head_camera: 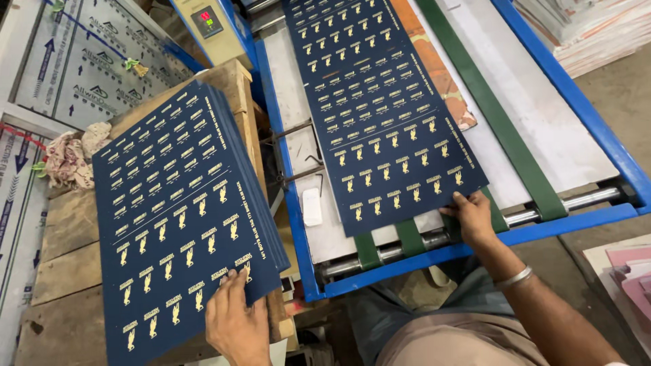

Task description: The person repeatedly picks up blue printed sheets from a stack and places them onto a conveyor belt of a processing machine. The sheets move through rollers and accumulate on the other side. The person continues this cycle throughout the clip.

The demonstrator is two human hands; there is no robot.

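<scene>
Blue-framed conveyor table (576,102), navy printed sheet (386,115) lengthwise up the belt, right hand (471,217) pinching its near corner, left hand (234,322) spread on stack (176,210).

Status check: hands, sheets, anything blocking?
Left hand on stack of blue printed sheets. Right hand gripping sheet on conveyor table. Nothing blocking.

The left hand (236,324) is cut off at the wrist by the bottom edge, at about 7 o'clock. The lower corner of the stack of navy printed sheets (183,210) is also lost there, and the lower sheets are covered by the top one. The navy sheet on the conveyor (380,115) is cut off by the top edge at 12 o'clock. The fingertips of the right hand (471,217) are hidden beneath its near corner. The rollers (475,230) are partly covered by the green belts (505,129). The pink sheets (634,274) at 4 o'clock are cropped by the right edge.
</scene>
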